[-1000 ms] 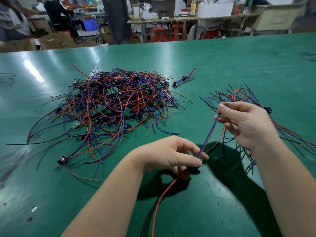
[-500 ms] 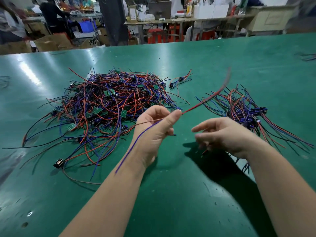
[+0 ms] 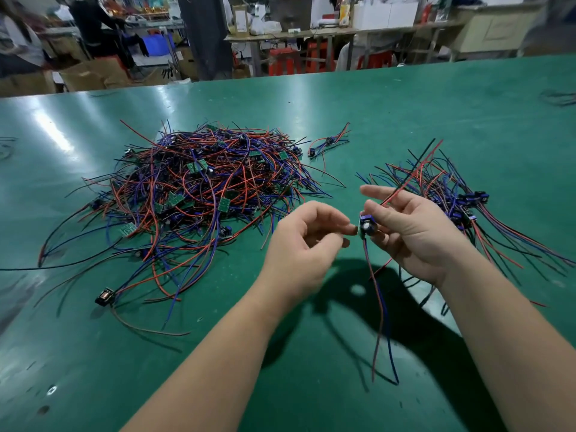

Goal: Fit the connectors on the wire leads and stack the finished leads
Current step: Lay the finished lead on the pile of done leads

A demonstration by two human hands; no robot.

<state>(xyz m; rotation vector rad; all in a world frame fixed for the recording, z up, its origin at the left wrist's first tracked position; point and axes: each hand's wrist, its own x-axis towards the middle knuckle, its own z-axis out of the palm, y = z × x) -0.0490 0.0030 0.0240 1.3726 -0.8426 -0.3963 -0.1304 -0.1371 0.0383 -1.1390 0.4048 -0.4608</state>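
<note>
Since half a second ago the lead (image 3: pixel 378 307) has passed from the left hand (image 3: pixel 305 244) to the right hand (image 3: pixel 414 238), and both hands have come closer together over the bench (image 3: pixel 93 369).

Nearest, its red and blue tails hang loose below the right hand, clear of the bench. Thumb and fingers of that hand pinch the connector (image 3: pixel 367 227) at the top of the lead, the forefinger lying straight, while red and black wires run up past it. The left hand is half curled just left of the connector; whether its tips pinch the part or stop just short I cannot tell.

Seating should go best with the right hand holding the body steady and the left pressing squarely, not at a slant, so no wire bends or backs out. A light tug on each wire would prove the fit.

Beyond the left hand sprawls the pile (image 3: pixel 202 188) of undone leads; just beyond the right hand lies the stack (image 3: pixel 461 207), where this one likely belongs. Farther off sits a stray lead (image 3: pixel 327 144).
</note>
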